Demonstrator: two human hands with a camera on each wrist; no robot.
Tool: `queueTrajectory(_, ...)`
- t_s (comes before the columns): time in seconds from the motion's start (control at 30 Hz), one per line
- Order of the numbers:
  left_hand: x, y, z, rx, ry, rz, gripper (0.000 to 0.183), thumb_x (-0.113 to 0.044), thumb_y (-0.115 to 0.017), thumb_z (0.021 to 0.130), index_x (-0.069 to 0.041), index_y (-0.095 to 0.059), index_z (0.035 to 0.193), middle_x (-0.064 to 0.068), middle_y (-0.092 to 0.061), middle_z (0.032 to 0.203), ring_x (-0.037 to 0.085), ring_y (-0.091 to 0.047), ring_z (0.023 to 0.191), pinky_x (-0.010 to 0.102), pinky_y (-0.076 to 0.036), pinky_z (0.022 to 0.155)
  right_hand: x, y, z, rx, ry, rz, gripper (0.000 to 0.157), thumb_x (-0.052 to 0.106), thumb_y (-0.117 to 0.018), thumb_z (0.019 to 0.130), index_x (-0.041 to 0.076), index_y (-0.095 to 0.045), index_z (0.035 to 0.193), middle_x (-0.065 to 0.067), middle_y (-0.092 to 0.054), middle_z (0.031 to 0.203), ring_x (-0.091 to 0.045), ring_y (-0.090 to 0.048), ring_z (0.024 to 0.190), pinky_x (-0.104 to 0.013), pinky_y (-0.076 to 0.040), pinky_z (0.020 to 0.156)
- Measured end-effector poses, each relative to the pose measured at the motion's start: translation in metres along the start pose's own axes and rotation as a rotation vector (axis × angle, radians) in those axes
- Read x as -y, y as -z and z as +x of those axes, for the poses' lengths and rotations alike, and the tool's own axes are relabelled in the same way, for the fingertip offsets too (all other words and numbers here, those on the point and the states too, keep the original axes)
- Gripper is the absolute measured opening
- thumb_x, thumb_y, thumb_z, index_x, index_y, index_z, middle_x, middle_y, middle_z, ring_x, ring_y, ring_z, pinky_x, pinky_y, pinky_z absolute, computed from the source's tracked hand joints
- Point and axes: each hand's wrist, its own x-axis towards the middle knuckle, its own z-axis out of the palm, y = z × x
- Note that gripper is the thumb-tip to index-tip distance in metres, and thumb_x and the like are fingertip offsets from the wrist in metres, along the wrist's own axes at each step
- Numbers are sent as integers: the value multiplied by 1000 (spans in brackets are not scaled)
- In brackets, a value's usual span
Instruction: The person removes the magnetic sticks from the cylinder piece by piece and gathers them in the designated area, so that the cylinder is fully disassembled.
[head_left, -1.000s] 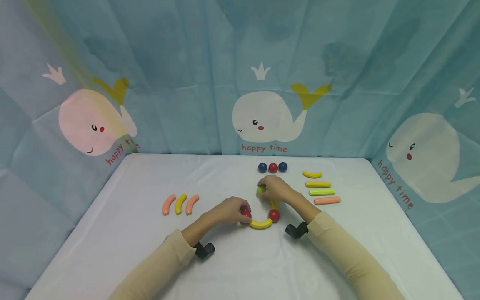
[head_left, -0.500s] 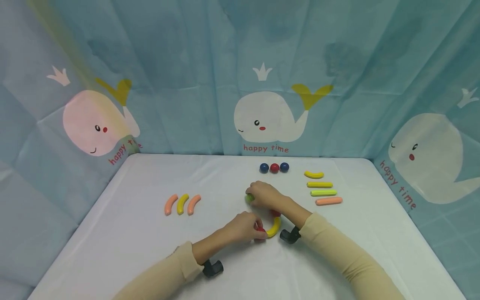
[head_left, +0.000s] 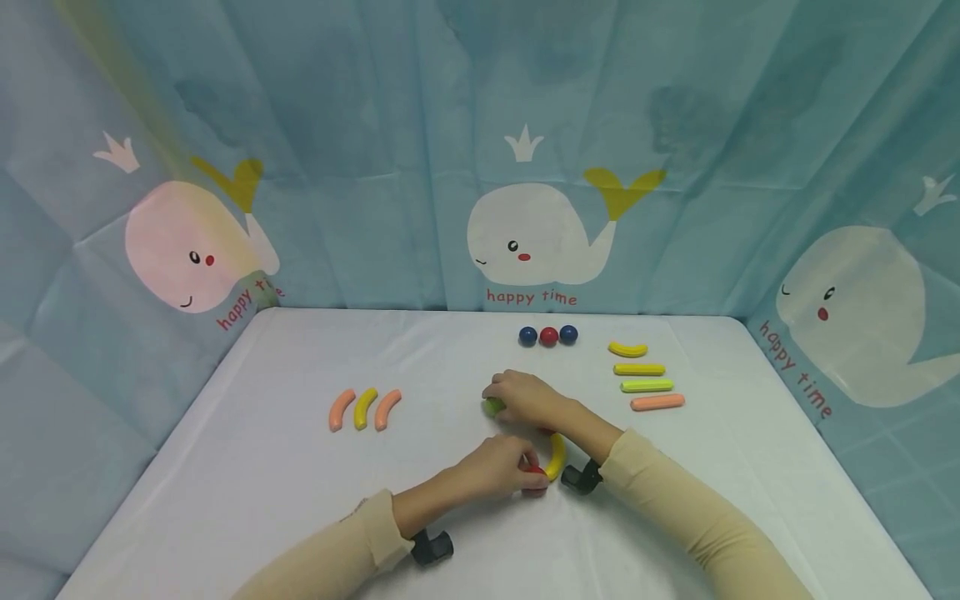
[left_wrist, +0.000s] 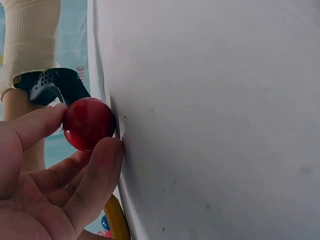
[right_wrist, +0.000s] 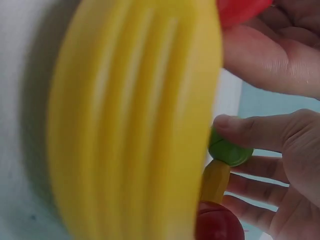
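Observation:
My left hand (head_left: 495, 467) pinches a glossy red ball (left_wrist: 89, 124) between thumb and fingers, low over the white table. A curved yellow stick (head_left: 556, 457) runs from that ball toward the back; its ridged side fills much of the right wrist view. At its far end, a second red ball (right_wrist: 220, 222) meets another yellow stick (right_wrist: 215, 182), which reaches a green ball (right_wrist: 230, 150). My right hand (head_left: 528, 400) pinches this green ball between thumb and fingers. In the head view, that hand covers most of the second stick and the second red ball.
At the back, a red ball (head_left: 549, 336) sits between two blue balls. To the right lie a curved yellow stick (head_left: 627, 349) and straight yellow, green (head_left: 647, 386) and orange (head_left: 657, 402) sticks. On the left, a curved yellow stick (head_left: 365, 408) lies between two pink ones.
My left hand has moved right and nearer the person with its red ball. My right hand has shifted left and slightly nearer with the green ball. The joined chain has turned between them.

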Motion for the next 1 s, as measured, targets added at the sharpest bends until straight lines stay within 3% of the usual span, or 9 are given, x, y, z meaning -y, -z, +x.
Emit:
queueTrajectory(0.23, -2, 3, -2, 27, -14, 13, 24, -36, -74, 86, -13, -71, 94, -10, -66, 74, 1, -51, 62, 17, -43, 57, 1, 4, -3, 12, 6, 83, 37, 21, -76, 84, 13, -69, 119, -2, -68, 110, -17, -62, 103, -34, -52, 96)
queueTrajectory(0.43, 12, 25, -4, 22, 50, -5, 28, -34, -73, 86, -11, -72, 102, -3, -72, 83, 4, -58, 63, 20, -47, 59, -11, 13, -13, 12, -154, 223, 40, 30, -73, 87, 11, -68, 121, -4, -68, 113, -19, -64, 104, -37, -54, 93)
queueTrajectory(0.63, 35, 57, 5, -153, 93, -13, 18, -27, -70, 89, -11, -72, 97, -3, -68, 81, 8, -57, 67, 23, -46, 59, -23, 14, -25, 5, -297, 295, 36, 30, -73, 87, 8, -71, 116, -4, -70, 104, -15, -63, 89, -32, -57, 84)
queueTrajectory(0.77, 45, 66, 18, -239, 143, 28, 20, -23, -70, 89, -10, -71, 104, 2, -71, 92, 14, -62, 79, 27, -50, 66, -25, 8, -27, 13, -357, 314, 32, 26, -74, 86, 8, -72, 112, -4, -72, 100, -12, -60, 81, -30, -57, 82)
queueTrajectory(1.0, 51, 56, 37, -153, 194, 63, 37, -26, -74, 84, -8, -67, 116, 8, -71, 106, 19, -64, 90, 36, -54, 78, -21, -1, -22, 5, -345, 280, 22, 19, -73, 87, 7, -74, 106, -4, -73, 95, -12, -57, 75, -31, -55, 82)
